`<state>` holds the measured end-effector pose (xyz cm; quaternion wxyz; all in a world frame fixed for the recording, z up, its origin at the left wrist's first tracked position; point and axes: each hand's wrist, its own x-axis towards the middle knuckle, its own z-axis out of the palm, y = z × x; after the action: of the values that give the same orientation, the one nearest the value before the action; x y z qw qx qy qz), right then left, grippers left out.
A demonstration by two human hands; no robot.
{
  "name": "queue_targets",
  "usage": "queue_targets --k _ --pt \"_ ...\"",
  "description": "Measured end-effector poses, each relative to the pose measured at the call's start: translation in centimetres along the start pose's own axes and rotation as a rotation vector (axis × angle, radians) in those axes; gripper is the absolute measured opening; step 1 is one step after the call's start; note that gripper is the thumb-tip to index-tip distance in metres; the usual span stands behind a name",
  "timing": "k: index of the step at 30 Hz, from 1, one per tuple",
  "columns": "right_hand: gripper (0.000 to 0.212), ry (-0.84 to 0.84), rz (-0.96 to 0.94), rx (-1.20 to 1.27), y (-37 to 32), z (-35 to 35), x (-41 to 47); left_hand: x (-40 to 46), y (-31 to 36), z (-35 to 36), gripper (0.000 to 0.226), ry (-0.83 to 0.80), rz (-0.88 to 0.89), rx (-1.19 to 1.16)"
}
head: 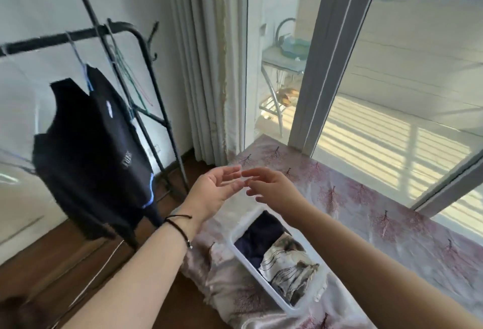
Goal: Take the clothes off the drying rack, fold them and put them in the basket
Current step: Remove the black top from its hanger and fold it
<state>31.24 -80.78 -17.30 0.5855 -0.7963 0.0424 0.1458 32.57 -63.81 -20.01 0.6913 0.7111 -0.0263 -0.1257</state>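
Observation:
A black metal drying rack [146, 49] stands at the left by the wall. A dark navy shirt [96, 151] with blue trim hangs from it on a hanger. A white plastic basket [235, 234] lies on the bed below my hands, holding a folded dark garment [261, 237] and a folded white patterned one [290, 263]. My left hand [217, 193] and my right hand [271, 187] hover above the basket, fingers relaxed and fingertips nearly meeting, holding nothing.
The bed has a pink tree-print cover [366, 211] and fills the right foreground. White curtains [203, 67] hang behind the rack. A glass sliding door [326, 54] opens on a sunlit balcony with a metal stand [277, 88]. Empty hangers [130, 78] dangle at the rack's end.

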Motion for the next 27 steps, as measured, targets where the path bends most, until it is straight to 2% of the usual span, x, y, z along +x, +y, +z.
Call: queue_targets --k 6,12,18,23,27 --pt "0.025 -0.187 -0.184 -0.065 -9.4 2.5 -4.1 -8.4 8.1 -4.5 0.037 0.271 0.059 -0.143" --pt "0.029 -0.36 -0.312 -0.146 -14.0 5.0 -9.7 -18.4 12.5 -6.0 0.036 0.506 0.114 -0.197" --pt "0.03 -0.468 -0.433 -0.172 -15.8 8.1 -13.2 -25.2 13.4 -7.3 0.04 0.662 0.16 -0.282" --pt "0.032 -0.525 -0.475 -0.154 -16.7 11.4 -13.7 -28.4 12.9 -8.1 0.059 0.731 0.192 -0.405" --pt "0.034 -0.553 -0.49 -0.164 -19.0 14.2 -13.1 -28.8 13.7 -10.7 0.056 0.771 0.215 -0.468"
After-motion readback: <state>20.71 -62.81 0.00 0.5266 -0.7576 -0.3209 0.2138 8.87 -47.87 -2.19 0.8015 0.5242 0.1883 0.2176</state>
